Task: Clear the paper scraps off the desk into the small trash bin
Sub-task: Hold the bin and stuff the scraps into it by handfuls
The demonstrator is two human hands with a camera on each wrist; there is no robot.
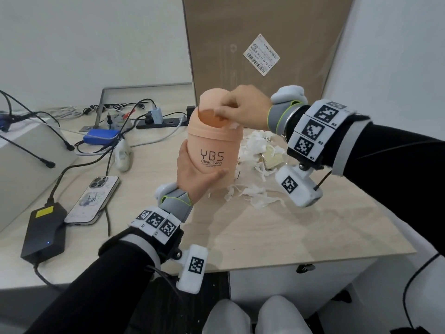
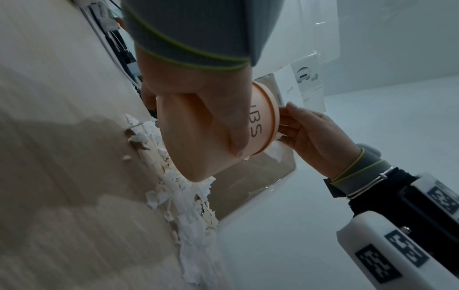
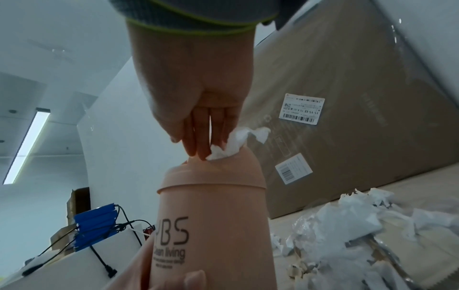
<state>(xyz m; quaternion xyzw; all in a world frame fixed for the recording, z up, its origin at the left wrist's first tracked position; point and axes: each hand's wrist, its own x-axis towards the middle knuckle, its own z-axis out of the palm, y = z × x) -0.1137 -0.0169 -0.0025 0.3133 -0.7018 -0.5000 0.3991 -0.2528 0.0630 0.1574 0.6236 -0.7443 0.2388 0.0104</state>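
Note:
A small peach trash bin (image 1: 212, 145) marked "YBS Clean living" is held up off the desk, slightly tilted. My left hand (image 1: 197, 174) grips its lower body, thumb across the front. At the swing lid, my right hand (image 1: 222, 112) pinches a wad of white paper scraps (image 3: 236, 143) and presses it into the opening. In the right wrist view the fingers (image 3: 198, 141) point down onto the lid of the bin (image 3: 213, 225). A pile of torn white scraps (image 1: 257, 165) lies on the desk just right of and behind the bin. The left wrist view shows the pile (image 2: 183, 206) below the bin (image 2: 188, 157).
A large cardboard box (image 1: 265, 56) leans against the wall behind the pile. To the left lie a phone (image 1: 94, 201), a black power adapter (image 1: 43, 232), a blue device (image 1: 102, 136), a power strip (image 1: 163, 121) and several cables. The desk's front edge (image 1: 313, 259) is near.

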